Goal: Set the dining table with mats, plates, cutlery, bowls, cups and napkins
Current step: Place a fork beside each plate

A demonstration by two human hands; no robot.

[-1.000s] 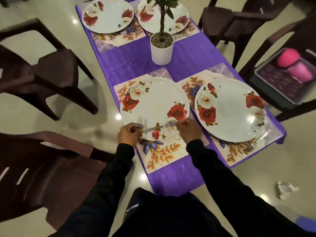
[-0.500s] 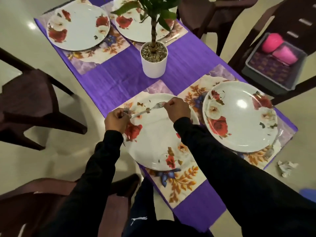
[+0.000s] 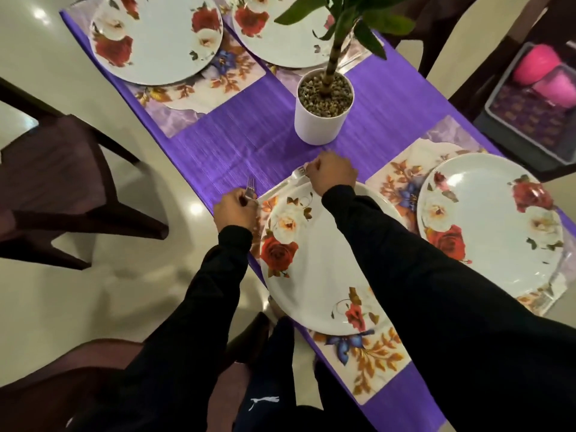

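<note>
A white plate with red roses lies on a floral mat on the purple table cover. My left hand grips a fork at the plate's far left edge, tines pointing away. My right hand pinches a second fork that lies low along the plate's far rim, over the mat. A matching plate sits on the mat to the right, and two more plates sit on mats at the far end.
A white pot with a green plant stands mid-table just beyond my right hand. Dark chairs surround the table. A grey tray with pink items rests on the chair at right.
Both hands moved from the plate's near side across to its far edge, each carrying a fork. The right-hand fork has come down close to the mat beside the plate's rim.
</note>
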